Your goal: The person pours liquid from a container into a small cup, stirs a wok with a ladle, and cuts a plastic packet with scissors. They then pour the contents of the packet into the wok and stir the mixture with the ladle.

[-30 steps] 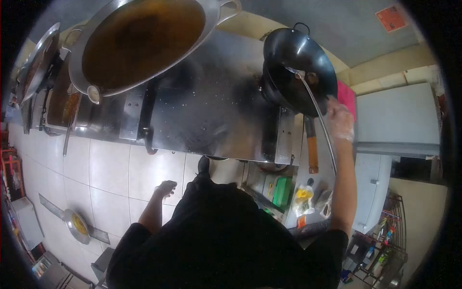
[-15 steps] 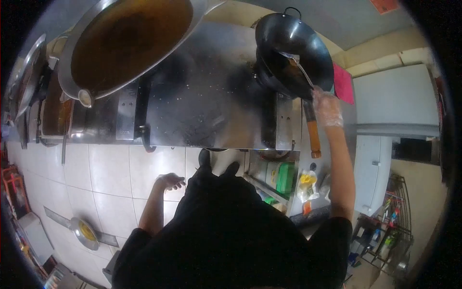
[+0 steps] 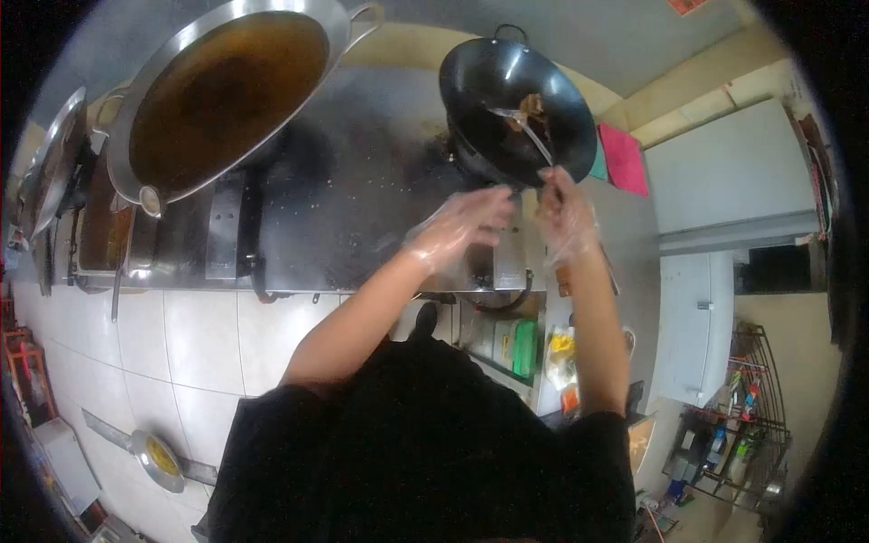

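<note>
My right hand, in a clear plastic glove, grips the handle of a metal spoon. The spoon's head is inside a black wok, against a brown lump of food. Part of the wok's wooden handle shows below, mostly hidden by my right forearm. My left hand, also gloved, hovers over the stove edge in front of the wok. Its fingers are stretched out and a little blurred, with nothing held in them.
A large metal pan of brown liquid stands on the steel stove top at the left. A pink cloth lies right of the wok. Green containers sit on a shelf below. A lidded floor drain-like metal dish is behind left.
My left hand has risen from beside my body to the front of the wok. The spoon has shifted left with my right hand, and the brown food now shows higher in the wok.
</note>
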The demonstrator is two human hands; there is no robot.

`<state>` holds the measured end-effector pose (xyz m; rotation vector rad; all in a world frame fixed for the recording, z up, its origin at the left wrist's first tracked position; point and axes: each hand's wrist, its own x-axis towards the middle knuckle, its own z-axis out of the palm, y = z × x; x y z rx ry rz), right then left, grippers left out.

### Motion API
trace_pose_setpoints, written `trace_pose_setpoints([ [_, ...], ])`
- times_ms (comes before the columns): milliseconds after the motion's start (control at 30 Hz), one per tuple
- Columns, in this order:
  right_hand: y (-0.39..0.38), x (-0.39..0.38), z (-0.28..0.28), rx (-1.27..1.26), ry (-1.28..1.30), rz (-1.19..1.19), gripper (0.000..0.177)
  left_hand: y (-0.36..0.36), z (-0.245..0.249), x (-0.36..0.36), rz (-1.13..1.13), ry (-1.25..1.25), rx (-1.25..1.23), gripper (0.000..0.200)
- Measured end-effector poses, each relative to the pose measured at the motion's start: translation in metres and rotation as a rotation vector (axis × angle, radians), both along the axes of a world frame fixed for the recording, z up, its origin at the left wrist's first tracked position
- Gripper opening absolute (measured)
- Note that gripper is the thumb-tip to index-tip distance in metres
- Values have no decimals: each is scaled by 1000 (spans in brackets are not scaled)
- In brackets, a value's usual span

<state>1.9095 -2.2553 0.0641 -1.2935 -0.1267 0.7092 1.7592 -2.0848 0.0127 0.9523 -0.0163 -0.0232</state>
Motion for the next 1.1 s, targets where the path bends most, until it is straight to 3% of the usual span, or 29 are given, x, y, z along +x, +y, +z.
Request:
trace_pose_setpoints([
  [67, 8, -26, 11, 121, 261, -163, 25, -15, 24, 32, 71, 74, 35, 60],
  [167, 12, -49, 10, 168, 351, -169, 25, -28, 42, 61, 100, 27, 119, 53],
  [233, 10, -51, 0, 291, 392, -105, 28, -35, 38, 75, 123, 23, 199, 46],
  [267, 0, -43, -17, 386, 414, 53, 30, -37, 36, 79, 158, 24, 266, 39],
  [300, -3, -48, 2, 396, 417, 50, 30, -36, 39, 79, 154, 26, 275, 39],
  [367, -13, -55, 40, -467, -139, 80, 39, -25, 48, 74, 299, 95, 909, 40],
  [400, -29, -37, 33, -802, -652, 184, 51, -20, 60, 69, 290, 115, 994, 37],
  [467, -62, -19, 44, -1185, -1125, -56, 45, -5, 51, 75, 390, 115, 1141, 31],
  [533, -77, 0, 71, -1577, -972, 104, 45, 8, 43, 74, 488, 117, 1282, 27],
  [567, -88, 16, 60, -1686, -904, 241, 47, 15, 41, 70, 556, 37, 1480, 25],
  [600, -103, 38, 35, -1701, -877, 410, 49, 21, 40, 68, 625, -55, 1679, 24],
  [700, -153, 118, -78, -1551, -956, 817, 56, 29, 30, 68, 734, -93, 1853, 23],
  [767, -148, 100, -59, -1471, -952, 824, 60, 35, 24, 68, 753, -75, 1911, 23],
  [833, -126, 35, 21, -1224, -894, 289, 64, 40, 25, 69, 728, 36, 2022, 22],
  [933, -140, 36, 15, -1170, -754, 307, 58, 49, 25, 73, 750, -11, 1997, 21],
  [1100, -162, 10, -5, -1127, -864, 134, 50, 57, 32, 95, 665, 81, 2002, 18],
])
